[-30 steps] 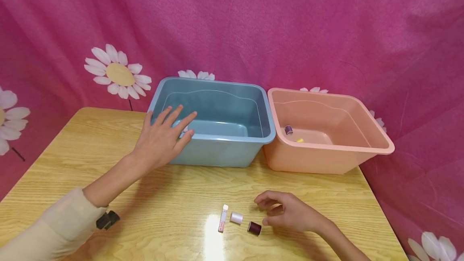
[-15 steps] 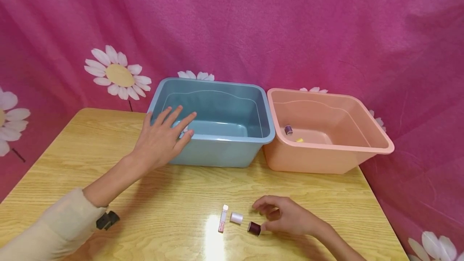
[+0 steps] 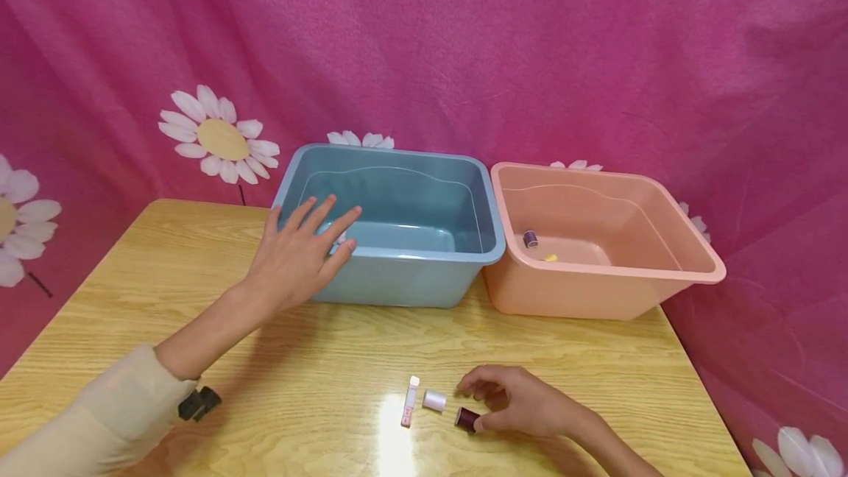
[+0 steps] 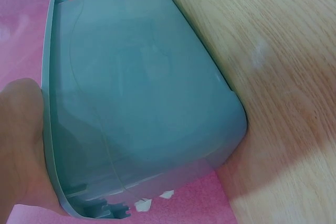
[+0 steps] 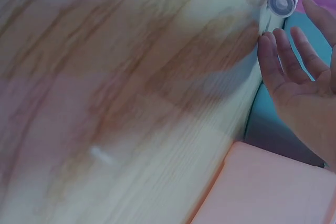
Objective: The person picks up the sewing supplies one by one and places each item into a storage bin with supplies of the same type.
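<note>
My left hand [image 3: 291, 256] has its fingers spread over the front left rim of a blue bin [image 3: 397, 278]. In the bin, a small whitish thing [image 3: 341, 237] shows partly behind those fingers. Down on the wooden table, my right hand [image 3: 523, 400] is bent over a dark maroon thread spool [image 3: 466, 419], its thumb at the spool's right end. The right wrist view shows a spool's round end [image 5: 283, 2] near the fingertips, with the fingers not wrapped round it. A white thread spool [image 3: 434, 400] and a slim pink-and-white piece [image 3: 410, 402] lie just left.
A peach bin [image 3: 570, 293] stands against the blue bin's right side. It holds a purple spool [image 3: 531, 239] and a partly hidden yellow thing [image 3: 550, 258]. A pink flowered cloth [image 3: 424, 43] hangs behind the table [image 3: 318, 359].
My right hand has come down and slightly left, bringing its thumb to the maroon spool. The left hand stays over the blue bin's rim.
</note>
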A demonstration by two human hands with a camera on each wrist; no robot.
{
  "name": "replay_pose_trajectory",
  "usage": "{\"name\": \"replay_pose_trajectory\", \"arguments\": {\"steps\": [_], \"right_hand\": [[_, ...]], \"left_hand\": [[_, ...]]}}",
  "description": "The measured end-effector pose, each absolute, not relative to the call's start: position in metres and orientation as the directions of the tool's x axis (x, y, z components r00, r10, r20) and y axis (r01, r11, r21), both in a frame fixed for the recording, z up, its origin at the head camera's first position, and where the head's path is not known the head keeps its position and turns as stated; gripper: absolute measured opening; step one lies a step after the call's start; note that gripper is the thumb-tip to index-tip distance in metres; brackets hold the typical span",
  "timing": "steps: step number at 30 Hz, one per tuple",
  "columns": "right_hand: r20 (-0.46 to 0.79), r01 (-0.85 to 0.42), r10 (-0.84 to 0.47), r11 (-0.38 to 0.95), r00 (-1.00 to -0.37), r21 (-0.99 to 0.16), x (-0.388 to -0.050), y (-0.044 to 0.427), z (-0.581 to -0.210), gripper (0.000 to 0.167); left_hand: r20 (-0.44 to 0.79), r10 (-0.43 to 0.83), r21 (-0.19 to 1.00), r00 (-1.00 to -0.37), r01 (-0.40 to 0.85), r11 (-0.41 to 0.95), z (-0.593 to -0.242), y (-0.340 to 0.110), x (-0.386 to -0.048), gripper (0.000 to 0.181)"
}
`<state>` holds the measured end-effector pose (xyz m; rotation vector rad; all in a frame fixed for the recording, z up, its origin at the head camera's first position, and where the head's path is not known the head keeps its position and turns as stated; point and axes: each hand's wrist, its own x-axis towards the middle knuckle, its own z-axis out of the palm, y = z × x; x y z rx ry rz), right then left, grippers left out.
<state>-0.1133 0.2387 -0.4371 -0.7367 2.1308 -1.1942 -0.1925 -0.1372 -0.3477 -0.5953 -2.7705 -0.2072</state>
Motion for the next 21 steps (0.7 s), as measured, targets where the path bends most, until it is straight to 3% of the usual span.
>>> {"name": "replay_pose_trajectory", "arguments": {"steps": [21], "right_hand": [[-0.184, -0.195, -0.717, 0.412, -0.673, -0.890, -0.1098, 0.2353, -0.4454, 0.031]], "left_hand": [[0.313, 0.375, 0.078, -0.873, 0.417, 0.906, -0.3479, -0.1367, -0.1921, 0.056]]}}
